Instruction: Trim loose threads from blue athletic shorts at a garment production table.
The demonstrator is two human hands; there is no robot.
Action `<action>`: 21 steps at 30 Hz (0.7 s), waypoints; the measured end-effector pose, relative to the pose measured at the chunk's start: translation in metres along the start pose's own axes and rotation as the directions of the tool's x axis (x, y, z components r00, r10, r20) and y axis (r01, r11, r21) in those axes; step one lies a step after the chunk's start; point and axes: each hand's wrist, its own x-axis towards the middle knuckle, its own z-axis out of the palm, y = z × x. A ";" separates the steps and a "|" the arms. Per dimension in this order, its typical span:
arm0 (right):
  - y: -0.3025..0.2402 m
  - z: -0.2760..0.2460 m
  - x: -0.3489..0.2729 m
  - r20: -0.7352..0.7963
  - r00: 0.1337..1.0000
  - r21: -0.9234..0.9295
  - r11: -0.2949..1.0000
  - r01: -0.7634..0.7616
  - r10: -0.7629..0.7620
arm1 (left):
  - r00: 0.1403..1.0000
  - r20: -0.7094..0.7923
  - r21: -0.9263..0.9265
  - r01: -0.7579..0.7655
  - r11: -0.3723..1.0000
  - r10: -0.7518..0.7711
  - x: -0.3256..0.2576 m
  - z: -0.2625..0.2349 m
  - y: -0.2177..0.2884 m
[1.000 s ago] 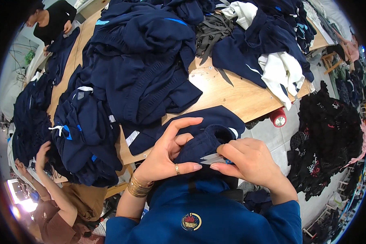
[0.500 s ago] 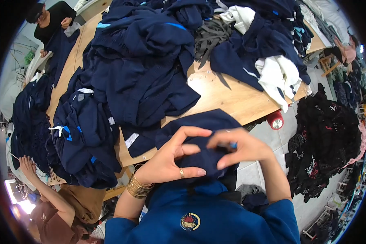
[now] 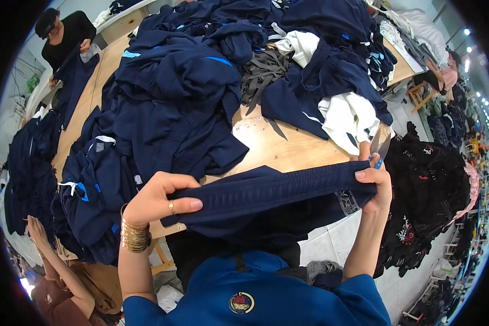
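The left hand (image 3: 160, 198) pinches shut on the near-left end of a dark navy knitted garment band (image 3: 266, 190), stretched lengthwise left to right above the wooden table (image 3: 288, 149); the right hand (image 3: 376, 179) clamps its right end, also holding small scissors (image 3: 379, 145).

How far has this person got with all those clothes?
In hand: one navy garment stretched between the left hand and the right hand, which also holds small snips. Left: big heaps of navy garments cover the wooden table. Done: a dark pile lies on the right, but whether it is finished work is unclear.
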 end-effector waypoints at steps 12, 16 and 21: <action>-0.005 -0.009 -0.005 0.045 0.995 -0.306 0.950 -0.067 0.085 | 1.000 0.009 -0.201 0.013 0.980 -0.011 0.010 0.016 0.009; 0.009 0.031 0.011 0.187 0.974 -0.293 0.940 0.177 -0.125 | 0.982 0.034 0.275 -0.187 0.943 0.184 0.029 0.043 0.023; 0.026 0.037 0.022 0.613 0.717 -0.536 0.841 0.069 0.332 | 0.980 0.013 -0.021 -0.198 0.980 0.198 0.052 0.057 0.051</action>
